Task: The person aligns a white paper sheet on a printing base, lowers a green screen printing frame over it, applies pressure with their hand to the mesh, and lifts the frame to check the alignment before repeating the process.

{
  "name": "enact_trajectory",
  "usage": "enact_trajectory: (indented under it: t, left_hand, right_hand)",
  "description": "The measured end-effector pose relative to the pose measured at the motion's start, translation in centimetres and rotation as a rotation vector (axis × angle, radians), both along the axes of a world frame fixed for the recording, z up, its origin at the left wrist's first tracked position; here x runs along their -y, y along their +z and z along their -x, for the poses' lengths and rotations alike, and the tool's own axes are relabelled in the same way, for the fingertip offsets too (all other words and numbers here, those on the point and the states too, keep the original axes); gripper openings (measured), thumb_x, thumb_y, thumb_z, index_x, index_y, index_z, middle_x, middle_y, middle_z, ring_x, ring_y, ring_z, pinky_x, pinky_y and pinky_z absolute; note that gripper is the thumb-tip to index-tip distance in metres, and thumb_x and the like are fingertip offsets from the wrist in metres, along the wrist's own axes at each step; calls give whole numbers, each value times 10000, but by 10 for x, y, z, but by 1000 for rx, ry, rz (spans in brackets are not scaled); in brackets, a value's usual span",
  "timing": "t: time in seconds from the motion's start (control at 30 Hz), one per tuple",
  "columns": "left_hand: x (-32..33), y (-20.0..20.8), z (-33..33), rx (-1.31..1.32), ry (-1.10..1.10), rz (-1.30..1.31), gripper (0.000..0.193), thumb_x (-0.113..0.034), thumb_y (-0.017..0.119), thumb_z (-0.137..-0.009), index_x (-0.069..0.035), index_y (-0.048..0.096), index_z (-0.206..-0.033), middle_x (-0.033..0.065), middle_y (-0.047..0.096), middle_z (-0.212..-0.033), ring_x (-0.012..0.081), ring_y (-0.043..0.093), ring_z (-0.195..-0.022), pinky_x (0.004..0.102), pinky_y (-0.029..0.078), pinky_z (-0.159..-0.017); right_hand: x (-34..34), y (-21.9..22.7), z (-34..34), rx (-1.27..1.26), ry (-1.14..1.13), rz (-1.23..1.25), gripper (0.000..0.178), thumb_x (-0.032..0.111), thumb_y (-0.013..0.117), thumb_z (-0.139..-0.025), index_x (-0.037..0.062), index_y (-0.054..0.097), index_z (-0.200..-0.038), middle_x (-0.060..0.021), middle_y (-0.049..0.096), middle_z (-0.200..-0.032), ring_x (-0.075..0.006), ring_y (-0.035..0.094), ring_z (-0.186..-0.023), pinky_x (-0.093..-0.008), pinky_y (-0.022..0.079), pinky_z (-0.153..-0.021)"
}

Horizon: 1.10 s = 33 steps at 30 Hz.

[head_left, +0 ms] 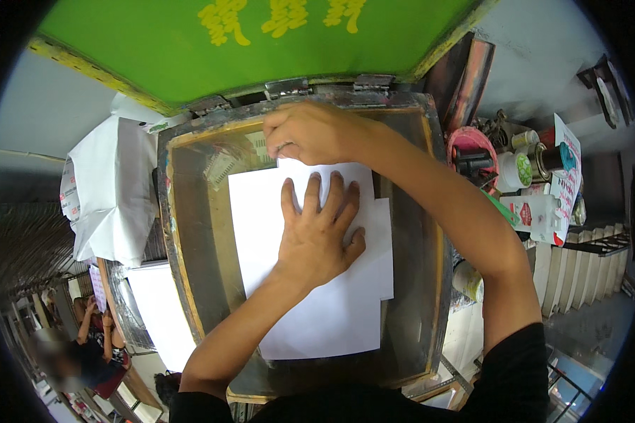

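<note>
White paper sheets point(317, 324) lie overlapping inside a shallow wooden frame point(180, 261) with a dark, see-through bed. One sheet edge point(384, 247) sticks out at the right. My left hand point(317, 243) rests flat on the paper, palm down, its fingers spread. Just beyond those fingertips, my right hand point(310, 132) is curled closed at the far edge of the paper. A bit of white paper shows under its fingers, but what they grip is hidden. Labels or scraps point(222, 166) show in the frame's far left corner.
A green panel point(169, 35) with yellow characters is hinged to the frame's far side. At right stand a pink bucket point(469, 137), several cans and a white jug point(536, 215). A white bag point(113, 190) and paper stack point(161, 310) sit left; another person point(85, 352) sits beyond.
</note>
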<state>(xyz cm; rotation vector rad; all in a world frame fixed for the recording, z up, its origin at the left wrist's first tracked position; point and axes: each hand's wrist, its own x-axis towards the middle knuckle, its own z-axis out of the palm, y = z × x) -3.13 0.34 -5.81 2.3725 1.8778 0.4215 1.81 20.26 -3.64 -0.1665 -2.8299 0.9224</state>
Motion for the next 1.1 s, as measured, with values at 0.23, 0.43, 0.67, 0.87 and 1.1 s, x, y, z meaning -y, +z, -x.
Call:
enact_trajectory:
  t: [0.23, 0.43, 0.67, 0.87, 1.1]
  left_hand:
    - [0, 2, 0, 6, -9, 5, 704, -435, 672, -876, -91, 534, -1474, 189, 448, -1485, 444, 394, -1376, 712, 253, -1125]
    - [1, 3, 3, 4, -6, 30, 694, -440, 650, -896, -88, 523, -1480, 182, 451, -1485, 444, 399, -1374, 715, 251, -1129]
    - [2, 1, 2, 22, -7, -18, 676, -436, 640, -904, -88, 525, -1472, 174, 455, -1475, 433, 404, -1358, 717, 252, -1128]
    - [2, 2, 3, 29, -3, -18, 658, -432, 645, -898, -92, 542, -1451, 175, 461, -1476, 429, 409, -1348, 721, 257, -1128]
    - [-1, -1, 5, 66, -11, 8, 675, -443, 660, -880, -103, 542, -1452, 184, 446, -1492, 452, 372, -1398, 778, 243, -1118]
  right_hand:
    - [7, -17, -12, -172, -6, -217, 87, 81, 633, -950, 57, 707, -988, -73, 635, -1048, -284, 589, -1039, -416, 470, -972]
    - [14, -18, -53, -207, -194, 35, 107, 48, 630, -972, 48, 689, -1061, -105, 676, -1118, -298, 643, -1067, -423, 509, -965]
    - [40, 21, -141, -490, -666, 99, 171, -6, 611, -1013, 52, 650, -1169, -119, 747, -1104, -244, 715, -1037, -356, 539, -927]
    - [35, 64, -157, -449, -857, 250, 233, -23, 612, -1009, 71, 607, -1222, -58, 698, -1074, -128, 670, -974, -298, 526, -885]
    - [28, 47, -69, 29, -433, 451, 506, -61, 705, -864, 46, 601, -1348, -71, 662, -1026, -136, 624, -895, -297, 536, -814]
